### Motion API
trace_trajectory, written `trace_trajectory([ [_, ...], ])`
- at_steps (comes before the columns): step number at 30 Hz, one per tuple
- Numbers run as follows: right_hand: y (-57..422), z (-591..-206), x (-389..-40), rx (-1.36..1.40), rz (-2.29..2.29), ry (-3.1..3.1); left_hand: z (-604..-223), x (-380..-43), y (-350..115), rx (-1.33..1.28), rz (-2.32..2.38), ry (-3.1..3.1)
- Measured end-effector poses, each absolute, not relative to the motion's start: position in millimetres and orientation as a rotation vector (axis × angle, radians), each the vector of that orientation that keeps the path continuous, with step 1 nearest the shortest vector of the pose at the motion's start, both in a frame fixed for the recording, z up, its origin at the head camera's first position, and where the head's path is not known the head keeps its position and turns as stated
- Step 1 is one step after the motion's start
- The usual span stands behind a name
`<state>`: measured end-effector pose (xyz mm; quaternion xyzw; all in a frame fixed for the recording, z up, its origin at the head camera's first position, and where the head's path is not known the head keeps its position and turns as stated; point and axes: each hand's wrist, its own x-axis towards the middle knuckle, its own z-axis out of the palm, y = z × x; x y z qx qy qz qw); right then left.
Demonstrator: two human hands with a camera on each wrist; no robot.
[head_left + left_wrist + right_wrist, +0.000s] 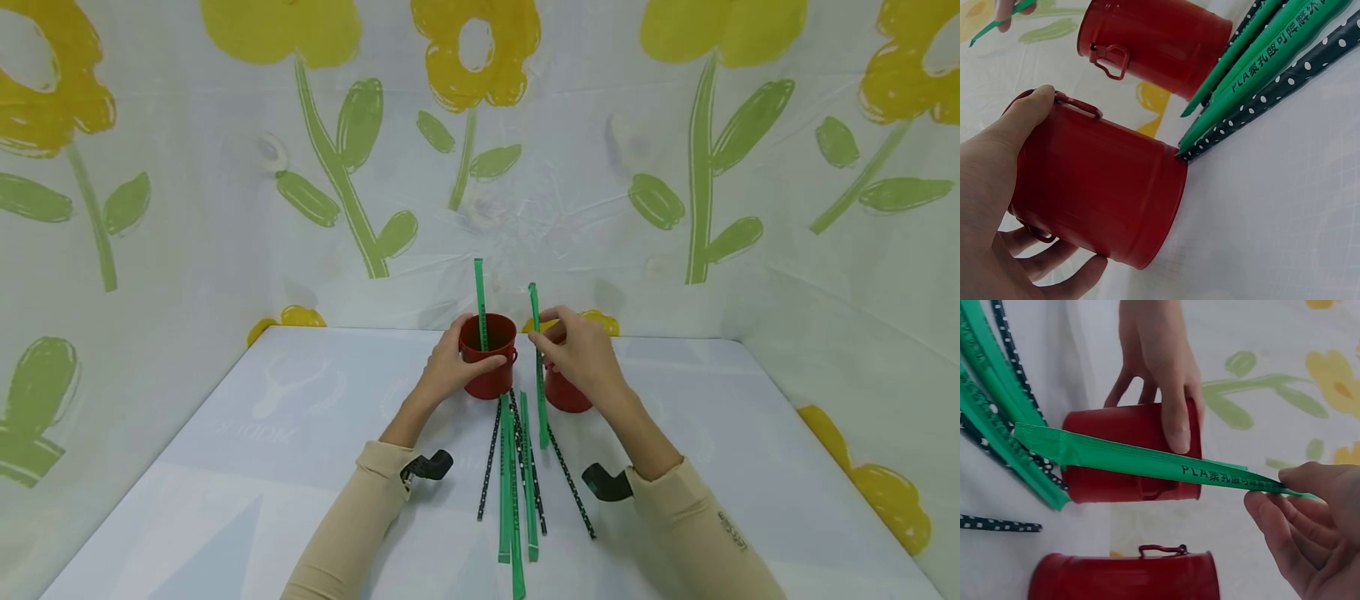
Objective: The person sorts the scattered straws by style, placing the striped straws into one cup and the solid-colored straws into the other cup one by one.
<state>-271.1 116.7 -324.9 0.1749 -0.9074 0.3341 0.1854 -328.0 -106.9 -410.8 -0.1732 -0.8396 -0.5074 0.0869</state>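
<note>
My left hand [447, 367] grips the left red bucket [487, 385] around its side, thumb across the near face. One green-wrapped straw [481, 296] stands in that bucket and rises above its rim. My right hand [591, 357] pinches another green-wrapped straw [1147, 464] near its upper end. This straw hangs upright between the two buckets, its lower end toward the loose straws. Behind the right hand stands the second red bucket [567, 398], partly covered by it; its inside is hidden. Printed lettering shows on the pinched wrapper in the right wrist view.
Several green-wrapped straws [504, 500] lie on the white table [300, 500] in front of the buckets. Among them are black straws with white dots [573, 483], fanned toward me. A flower-printed sheet [555, 225] hangs behind and at both sides.
</note>
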Motion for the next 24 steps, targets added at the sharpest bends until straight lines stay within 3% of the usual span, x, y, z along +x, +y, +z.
trace_trajectory([
  [24,99.8,-267.5,-300.5,0.576,1.04,-2.196,-411.6,-327.9,-106.8,-0.484,-1.513,-2.517],
])
